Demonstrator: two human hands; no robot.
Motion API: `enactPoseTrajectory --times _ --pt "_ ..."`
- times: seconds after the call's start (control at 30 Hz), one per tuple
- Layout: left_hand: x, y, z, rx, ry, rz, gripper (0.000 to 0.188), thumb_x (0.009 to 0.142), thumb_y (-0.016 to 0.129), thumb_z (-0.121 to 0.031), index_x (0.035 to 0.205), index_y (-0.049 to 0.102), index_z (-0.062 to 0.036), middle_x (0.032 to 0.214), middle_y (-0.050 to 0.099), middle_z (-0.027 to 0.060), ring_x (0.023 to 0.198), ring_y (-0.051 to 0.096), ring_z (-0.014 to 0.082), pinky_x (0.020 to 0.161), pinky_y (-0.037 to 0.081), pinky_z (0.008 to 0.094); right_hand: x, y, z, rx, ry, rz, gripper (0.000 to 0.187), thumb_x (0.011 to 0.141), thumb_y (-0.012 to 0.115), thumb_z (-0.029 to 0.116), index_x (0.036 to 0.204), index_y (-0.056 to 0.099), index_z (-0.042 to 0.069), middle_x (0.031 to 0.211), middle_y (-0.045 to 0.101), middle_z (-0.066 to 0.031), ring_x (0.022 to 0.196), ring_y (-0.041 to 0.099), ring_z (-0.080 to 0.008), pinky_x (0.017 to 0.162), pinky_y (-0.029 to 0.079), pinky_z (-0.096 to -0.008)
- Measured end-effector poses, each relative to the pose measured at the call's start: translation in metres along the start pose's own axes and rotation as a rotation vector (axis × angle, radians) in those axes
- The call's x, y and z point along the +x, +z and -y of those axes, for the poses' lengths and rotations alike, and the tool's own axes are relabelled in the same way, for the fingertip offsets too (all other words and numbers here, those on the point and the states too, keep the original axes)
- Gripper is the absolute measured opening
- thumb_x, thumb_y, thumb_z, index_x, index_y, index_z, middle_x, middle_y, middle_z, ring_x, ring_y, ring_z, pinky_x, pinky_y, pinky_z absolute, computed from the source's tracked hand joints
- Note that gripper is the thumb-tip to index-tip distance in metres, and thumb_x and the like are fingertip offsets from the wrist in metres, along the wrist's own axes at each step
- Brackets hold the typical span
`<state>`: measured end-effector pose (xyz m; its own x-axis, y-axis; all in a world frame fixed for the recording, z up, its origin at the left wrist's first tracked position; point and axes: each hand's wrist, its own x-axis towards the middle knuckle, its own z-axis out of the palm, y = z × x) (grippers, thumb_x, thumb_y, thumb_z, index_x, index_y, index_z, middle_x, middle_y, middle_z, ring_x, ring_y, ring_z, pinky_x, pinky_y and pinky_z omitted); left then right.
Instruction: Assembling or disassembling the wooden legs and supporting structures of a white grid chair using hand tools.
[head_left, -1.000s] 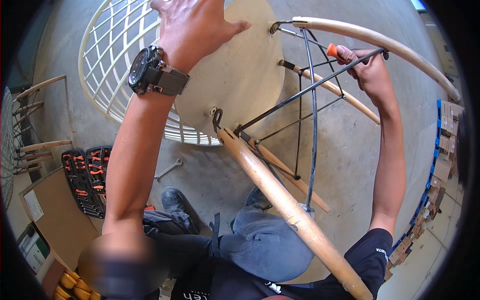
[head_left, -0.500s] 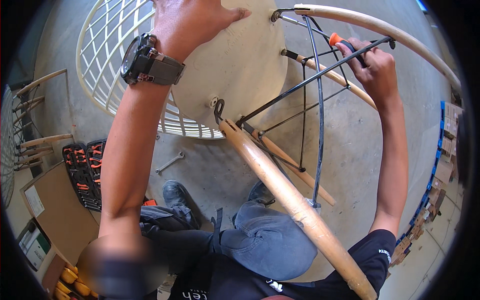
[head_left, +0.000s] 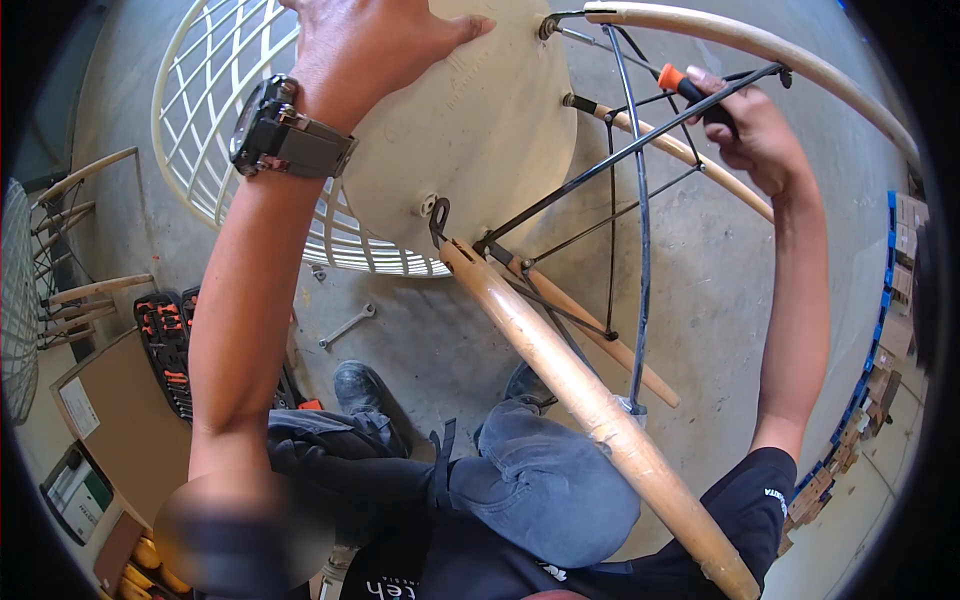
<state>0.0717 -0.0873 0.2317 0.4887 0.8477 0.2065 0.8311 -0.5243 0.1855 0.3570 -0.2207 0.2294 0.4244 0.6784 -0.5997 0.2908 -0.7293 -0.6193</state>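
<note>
An overturned cream chair seat (head_left: 500, 150) with a lattice back (head_left: 215, 130) lies in front of me. My left hand (head_left: 370, 50) rests on its underside, thumb stretched out and fingers partly cut off by the upper edge. My right hand (head_left: 765, 140) holds a screwdriver (head_left: 690, 92) by its orange and black handle, fingertips loosely round it. The shaft points left toward a corner bracket (head_left: 547, 28) on the seat; its tip is too small to make out. Black metal rods (head_left: 640, 230) join wooden legs, and the nearest wooden leg (head_left: 570, 370) slants past my knee.
A combination wrench (head_left: 347, 326) lies on the concrete floor near my boot. At the left are an opened tool case (head_left: 165, 345), a cardboard box (head_left: 115, 420) and other chair legs (head_left: 95, 290). Stacked cartons (head_left: 897, 335) line the right side.
My right hand has moved slightly right and down, its fingers loosening and shifting on the screwdriver handle. The left hand stays on the seat. The whole view has shifted a little.
</note>
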Motion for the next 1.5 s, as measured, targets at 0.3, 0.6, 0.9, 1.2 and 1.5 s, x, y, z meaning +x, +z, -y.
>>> enactPoseTrajectory --times 0.3,0.6,0.9,1.2,1.5 --pt "0.007 0.014 0.011 0.046 0.072 -0.098 0.084 0.078 0.082 -0.042 0.138 0.047 0.0051 0.143 0.045 0.0321 0.14 0.037 0.0458 0.114 0.028 0.0595 0.031 -0.009 -0.004 -0.229 -0.515 -0.115 0.048 0.101 0.063 0.038 0.064 0.056 0.009 0.057 0.036 0.0072 0.051 0.026 -0.003 0.046 0.018 -0.0243" --pt "0.001 0.013 0.018 -0.095 0.132 -0.122 0.073 0.076 0.083 -0.04 0.127 0.054 0.0037 0.126 0.057 0.0262 0.126 0.049 0.0408 0.107 0.038 0.0506 0.047 -0.012 -0.027 -0.617 -0.76 -0.371 0.039 0.097 0.068 0.035 0.1 0.075 -0.003 0.068 0.061 -0.0058 0.063 0.054 -0.0127 0.06 0.046 -0.0257" --pt "0.0 0.01 0.009 -0.056 0.106 -0.136 0.076 0.076 0.083 -0.042 0.131 0.053 0.0011 0.134 0.053 0.028 0.133 0.044 0.0432 0.112 0.033 0.0543 0.027 -0.004 -0.029 -0.874 -1.204 -0.593 0.038 0.093 0.074 0.033 0.106 0.075 -0.002 0.078 0.071 -0.0137 0.062 0.062 -0.0163 0.057 0.051 -0.0295" --pt "-0.002 0.003 -0.002 0.006 0.03 -0.076 0.082 0.075 0.082 -0.046 0.136 0.05 -0.0005 0.147 0.042 0.0315 0.142 0.034 0.046 0.116 0.023 0.0613 0.019 -0.004 -0.014 0.224 -0.16 0.197 0.041 0.098 0.063 0.038 0.118 0.065 0.002 0.064 0.051 0.005 0.045 0.036 0.0003 0.038 0.03 -0.0166" --pt "0.005 0.001 0.002 0.007 0.041 -0.115 0.079 0.077 0.083 -0.043 0.134 0.051 0.0022 0.139 0.048 0.0299 0.135 0.042 0.044 0.112 0.031 0.0577 0.018 0.008 0.001 -0.264 -0.615 -0.182 0.048 0.098 0.063 0.049 0.079 0.071 0.006 0.052 0.037 0.0087 0.044 0.025 -0.0014 0.041 0.017 -0.0231"
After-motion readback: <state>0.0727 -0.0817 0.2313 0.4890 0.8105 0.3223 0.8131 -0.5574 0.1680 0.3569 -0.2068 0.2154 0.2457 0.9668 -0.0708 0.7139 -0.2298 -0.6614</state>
